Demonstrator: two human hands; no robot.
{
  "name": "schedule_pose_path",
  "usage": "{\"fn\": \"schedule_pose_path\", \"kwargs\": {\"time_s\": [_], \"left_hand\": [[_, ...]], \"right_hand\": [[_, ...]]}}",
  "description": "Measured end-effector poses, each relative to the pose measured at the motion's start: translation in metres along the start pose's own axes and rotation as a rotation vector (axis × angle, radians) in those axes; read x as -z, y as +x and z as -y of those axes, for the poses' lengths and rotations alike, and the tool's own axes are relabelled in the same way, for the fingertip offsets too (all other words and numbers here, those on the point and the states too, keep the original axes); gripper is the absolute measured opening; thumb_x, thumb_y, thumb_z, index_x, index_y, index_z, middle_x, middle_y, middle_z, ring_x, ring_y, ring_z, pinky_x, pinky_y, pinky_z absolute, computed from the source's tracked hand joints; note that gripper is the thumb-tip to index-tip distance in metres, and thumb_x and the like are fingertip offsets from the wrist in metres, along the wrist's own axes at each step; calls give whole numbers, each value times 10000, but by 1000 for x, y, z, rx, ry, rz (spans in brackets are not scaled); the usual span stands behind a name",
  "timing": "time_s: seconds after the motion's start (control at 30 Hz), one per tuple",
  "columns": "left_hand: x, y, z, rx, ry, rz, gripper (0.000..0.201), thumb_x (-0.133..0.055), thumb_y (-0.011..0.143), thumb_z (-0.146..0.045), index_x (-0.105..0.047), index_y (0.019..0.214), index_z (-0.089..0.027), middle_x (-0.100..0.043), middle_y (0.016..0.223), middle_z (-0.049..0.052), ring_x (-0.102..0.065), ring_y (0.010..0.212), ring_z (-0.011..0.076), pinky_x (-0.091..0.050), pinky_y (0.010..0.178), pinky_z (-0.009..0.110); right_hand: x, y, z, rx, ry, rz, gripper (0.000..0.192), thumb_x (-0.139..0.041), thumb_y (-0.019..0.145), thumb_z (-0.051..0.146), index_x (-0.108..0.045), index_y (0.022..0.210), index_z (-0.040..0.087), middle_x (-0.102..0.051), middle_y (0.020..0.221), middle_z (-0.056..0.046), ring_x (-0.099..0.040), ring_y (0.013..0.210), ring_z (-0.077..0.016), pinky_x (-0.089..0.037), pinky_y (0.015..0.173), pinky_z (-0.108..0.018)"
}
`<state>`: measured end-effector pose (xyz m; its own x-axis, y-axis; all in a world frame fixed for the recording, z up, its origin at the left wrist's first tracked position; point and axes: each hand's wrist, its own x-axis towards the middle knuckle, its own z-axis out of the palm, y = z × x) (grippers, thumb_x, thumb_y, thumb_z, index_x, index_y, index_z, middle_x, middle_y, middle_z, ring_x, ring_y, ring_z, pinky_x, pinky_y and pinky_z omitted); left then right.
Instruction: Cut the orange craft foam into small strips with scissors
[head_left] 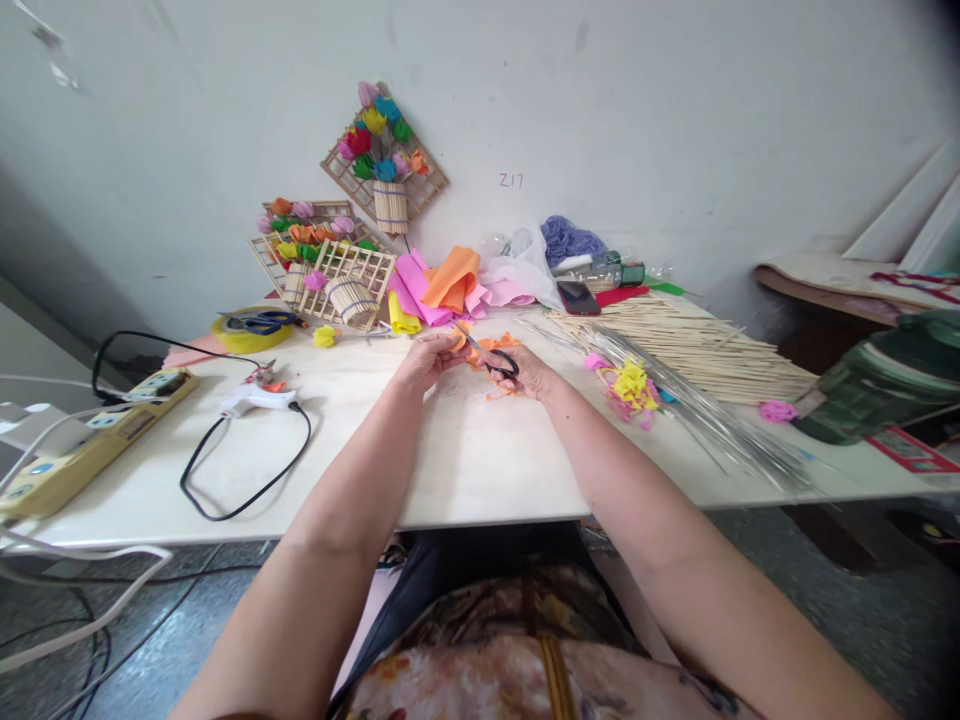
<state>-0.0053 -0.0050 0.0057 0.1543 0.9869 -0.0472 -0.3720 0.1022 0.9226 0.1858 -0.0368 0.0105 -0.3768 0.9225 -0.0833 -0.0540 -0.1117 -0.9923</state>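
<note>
Over the middle of the white table, my left hand [435,360] is closed on a small piece of orange crepe paper [460,337], pinched at its fingertips. My right hand [531,374] grips a pair of scissors with black handles [504,366]. The blades point up and left, touching or very near the orange paper; which of the two I cannot tell. Several orange paper scraps [504,341] lie on the table just behind and below the scissors. Folded orange crepe paper [453,280] rests on pink sheets [417,290] beyond my hands.
A glue gun [259,400] and a power strip [97,440] with cables are at left. Yellow tape [251,333] lies under blue-handled scissors [259,320]. Bamboo sticks [675,350], wires [697,425] and a green bottle [885,375] occupy the right. Paper-flower lattices [386,170] stand behind.
</note>
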Motion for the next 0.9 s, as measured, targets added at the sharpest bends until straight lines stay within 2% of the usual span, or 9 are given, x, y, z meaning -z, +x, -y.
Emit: {"fn": "schedule_pose_path", "kwargs": {"time_s": [0.7,0.9], "left_hand": [[3,6,2,3,-12,-28,133,-729,694,-137,-690,821,-138,-748,770,65,-741,734,179,-591,751,271],[3,7,2,-2,-21,-26,147,-742,698,-137,-696,838,-135,-754,781,58,-737,730,157,-583,730,238]], "right_hand": [[3,4,-3,-16,-38,21,262,-709,883,356,-624,800,123,-460,460,69,-350,299,-38,-178,292,-150],[3,5,-4,-13,-25,22,251,-702,887,339,-618,795,120,-465,455,70,-343,294,-36,-179,295,-151]]}}
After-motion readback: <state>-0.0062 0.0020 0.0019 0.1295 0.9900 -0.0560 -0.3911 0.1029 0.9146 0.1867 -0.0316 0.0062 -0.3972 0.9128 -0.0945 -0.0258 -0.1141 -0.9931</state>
